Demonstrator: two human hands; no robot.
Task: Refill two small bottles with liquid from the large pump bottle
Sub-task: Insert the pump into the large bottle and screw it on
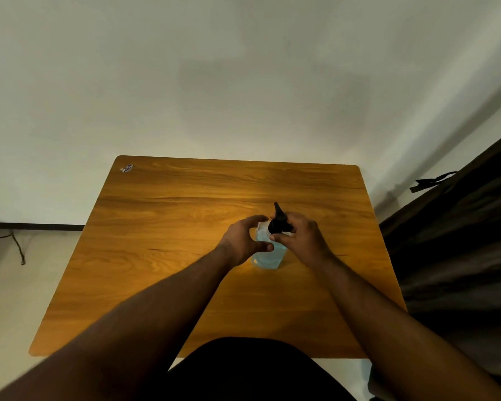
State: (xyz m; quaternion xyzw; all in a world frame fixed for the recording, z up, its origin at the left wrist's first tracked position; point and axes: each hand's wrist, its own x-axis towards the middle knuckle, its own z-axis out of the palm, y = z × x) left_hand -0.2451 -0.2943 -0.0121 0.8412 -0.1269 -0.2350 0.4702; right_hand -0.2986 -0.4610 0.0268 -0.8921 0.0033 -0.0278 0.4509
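A large clear pump bottle (268, 257) with light blue liquid stands upright near the middle of the wooden table (162, 227). Its black pump head (278, 222) points away from me. My left hand (243, 241) grips the bottle's upper body from the left, fingers curled round it. My right hand (302, 237) holds the black pump collar from the right, thumb and fingers pinching it. No small bottles show in the head view.
A small sticker (127, 168) lies at the table's far left corner. A dark curtain or fabric (457, 241) hangs close to the table's right edge. A pale wall rises behind the table, and a cable (18, 247) runs along the floor at left.
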